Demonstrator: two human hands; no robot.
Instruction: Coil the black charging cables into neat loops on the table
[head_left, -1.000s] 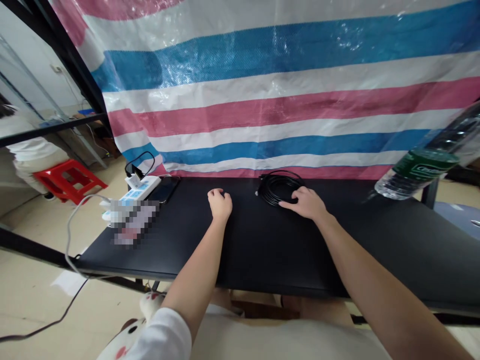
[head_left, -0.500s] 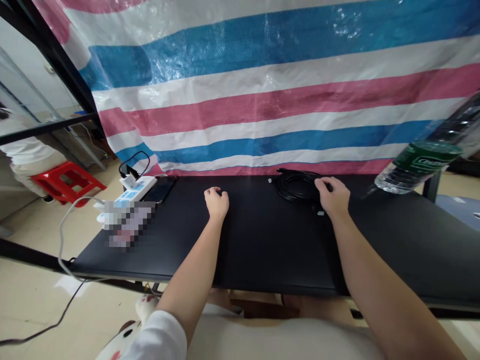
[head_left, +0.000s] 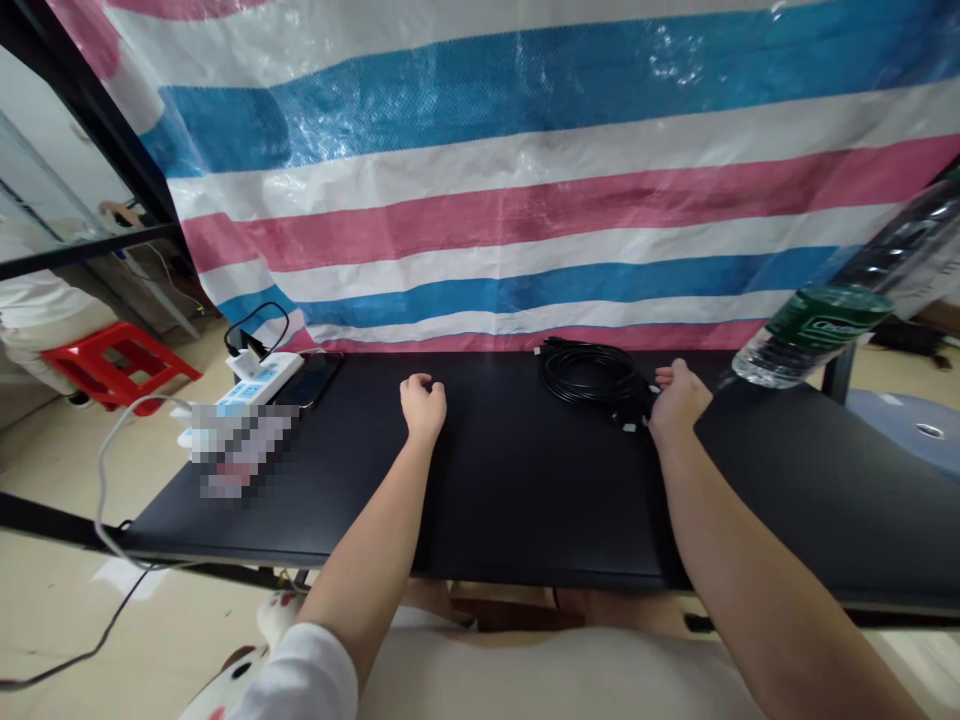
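Observation:
A coil of black cable [head_left: 592, 372] lies on the black desk [head_left: 540, 480], with small pale connector ends showing at its upper left and lower right. My right hand [head_left: 677, 402] is just right of the coil, its side resting on the desk. Its palm is turned toward the cable, the fingers loosely bent and apart, and I see nothing held in them. Left of the coil, my left hand [head_left: 424, 408] rests on the desk, apart from the cable. Its fingers are curled in toward the thumb, with nothing visible in them.
A water bottle [head_left: 810, 325] stands at the right rear. On the left are a white power strip [head_left: 262, 385] with plugs, a dark phone [head_left: 322, 380] and a blurred-out item. A striped sheet [head_left: 487, 210] hangs behind. Beyond the desk, a person sits on a red stool [head_left: 120, 365].
My right hand has moved away from the coil's edge and turned so its palm shows. The coil sits slightly differently. My left hand has stayed put; the whole view has shifted a little.

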